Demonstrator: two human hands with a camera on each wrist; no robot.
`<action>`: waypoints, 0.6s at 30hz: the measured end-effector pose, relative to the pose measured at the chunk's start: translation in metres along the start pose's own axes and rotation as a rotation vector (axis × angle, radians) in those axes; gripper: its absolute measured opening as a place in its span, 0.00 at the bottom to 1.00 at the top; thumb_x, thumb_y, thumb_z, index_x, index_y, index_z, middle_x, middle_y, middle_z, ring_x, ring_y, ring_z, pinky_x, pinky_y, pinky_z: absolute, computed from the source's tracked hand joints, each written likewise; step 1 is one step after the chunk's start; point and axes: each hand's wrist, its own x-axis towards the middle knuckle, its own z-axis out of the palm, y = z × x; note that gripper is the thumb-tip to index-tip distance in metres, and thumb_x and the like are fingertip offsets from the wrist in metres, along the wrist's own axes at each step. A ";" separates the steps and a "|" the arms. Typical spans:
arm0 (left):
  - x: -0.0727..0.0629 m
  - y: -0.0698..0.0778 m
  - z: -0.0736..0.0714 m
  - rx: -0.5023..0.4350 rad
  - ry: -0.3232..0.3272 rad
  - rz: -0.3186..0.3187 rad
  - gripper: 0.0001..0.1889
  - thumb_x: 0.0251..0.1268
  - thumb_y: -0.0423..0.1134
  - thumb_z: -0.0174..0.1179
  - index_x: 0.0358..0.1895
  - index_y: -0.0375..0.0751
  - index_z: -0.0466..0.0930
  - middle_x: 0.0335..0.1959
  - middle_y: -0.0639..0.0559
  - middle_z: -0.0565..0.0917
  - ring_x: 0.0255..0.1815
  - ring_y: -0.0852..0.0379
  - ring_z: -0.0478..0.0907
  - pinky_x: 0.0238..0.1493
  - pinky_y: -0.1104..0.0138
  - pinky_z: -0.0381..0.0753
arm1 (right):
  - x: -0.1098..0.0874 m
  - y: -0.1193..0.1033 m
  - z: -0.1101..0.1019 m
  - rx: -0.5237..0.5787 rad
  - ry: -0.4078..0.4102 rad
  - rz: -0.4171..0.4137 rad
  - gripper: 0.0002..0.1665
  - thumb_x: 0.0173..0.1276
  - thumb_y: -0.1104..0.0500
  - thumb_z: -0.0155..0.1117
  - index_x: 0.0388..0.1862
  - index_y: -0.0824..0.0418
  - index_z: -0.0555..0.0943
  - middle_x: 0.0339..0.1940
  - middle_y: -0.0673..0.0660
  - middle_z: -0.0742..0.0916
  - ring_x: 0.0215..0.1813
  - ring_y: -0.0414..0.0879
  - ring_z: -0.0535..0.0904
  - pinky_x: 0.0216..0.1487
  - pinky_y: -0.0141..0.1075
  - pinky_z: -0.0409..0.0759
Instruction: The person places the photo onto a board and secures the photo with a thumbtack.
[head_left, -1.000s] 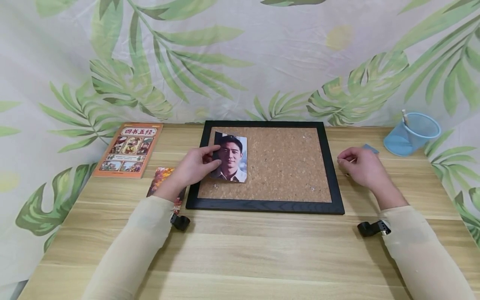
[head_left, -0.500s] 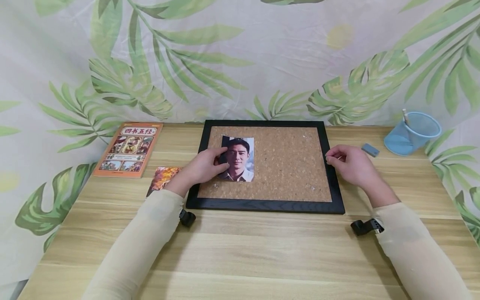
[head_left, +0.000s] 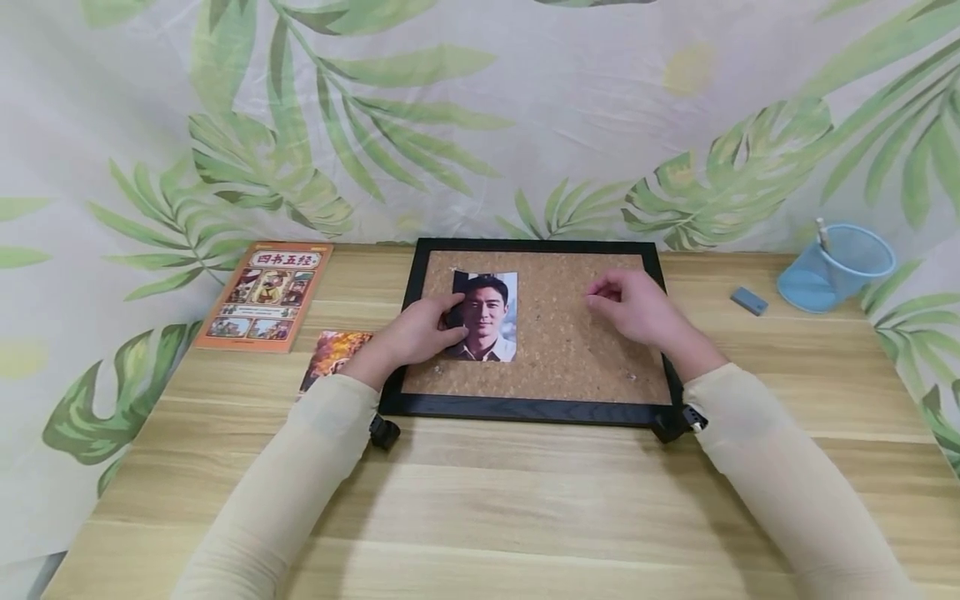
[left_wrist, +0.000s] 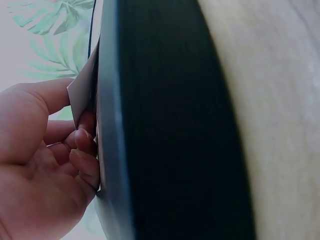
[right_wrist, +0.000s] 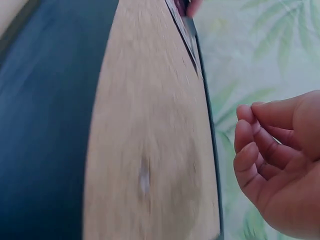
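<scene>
My left hand (head_left: 427, 329) pinches the left edge of a portrait photo (head_left: 491, 321), thumb in front and fingers behind. The photo lies over the left part of a black-framed cork board (head_left: 555, 367); in the left wrist view its pale edge (left_wrist: 80, 95) tilts away from the board. Over the board's right half, my right hand (head_left: 633, 308) has thumb and index tips together and the other fingers curled. The right wrist view shows that right hand (right_wrist: 280, 155) from the palm side; I cannot tell whether something tiny sits between its tips.
Small clear pins stick in the cork near its corners, one pin (head_left: 630, 376) at lower right. An orange book (head_left: 266, 296) and a second photo (head_left: 330, 354), partly under my left wrist, lie at left. At right are a blue eraser (head_left: 749, 301) and a blue mesh pen cup (head_left: 832, 267).
The photo has moved right with my left hand and now lies straighter. My right hand has come left from the table beyond the frame to above the cork, uncovering the eraser.
</scene>
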 end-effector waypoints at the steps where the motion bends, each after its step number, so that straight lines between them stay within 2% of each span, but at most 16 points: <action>1: 0.000 0.000 0.000 0.000 -0.002 0.003 0.35 0.81 0.42 0.62 0.84 0.33 0.63 0.67 0.33 0.82 0.53 0.45 0.79 0.59 0.52 0.78 | 0.005 -0.003 0.004 0.010 -0.007 0.002 0.11 0.83 0.61 0.63 0.53 0.66 0.86 0.46 0.64 0.89 0.46 0.53 0.80 0.46 0.40 0.77; 8: 0.000 0.001 0.000 0.006 0.002 0.017 0.35 0.81 0.42 0.62 0.83 0.32 0.64 0.62 0.34 0.84 0.50 0.47 0.80 0.57 0.53 0.78 | 0.035 -0.024 0.032 0.098 -0.059 0.064 0.11 0.84 0.59 0.62 0.55 0.64 0.85 0.48 0.62 0.88 0.46 0.52 0.84 0.44 0.37 0.81; 15: -0.001 0.001 0.000 0.023 0.007 0.020 0.35 0.80 0.42 0.63 0.83 0.33 0.65 0.61 0.35 0.84 0.51 0.46 0.80 0.58 0.53 0.78 | 0.063 -0.039 0.057 0.293 -0.106 0.125 0.10 0.84 0.63 0.59 0.55 0.68 0.83 0.42 0.63 0.88 0.38 0.49 0.85 0.38 0.36 0.84; 18: -0.002 0.001 -0.001 0.031 0.009 0.019 0.35 0.80 0.43 0.63 0.82 0.33 0.65 0.62 0.34 0.84 0.52 0.46 0.80 0.60 0.52 0.78 | 0.073 -0.044 0.064 0.333 -0.103 0.126 0.09 0.84 0.65 0.59 0.52 0.69 0.83 0.41 0.63 0.89 0.35 0.47 0.85 0.37 0.35 0.85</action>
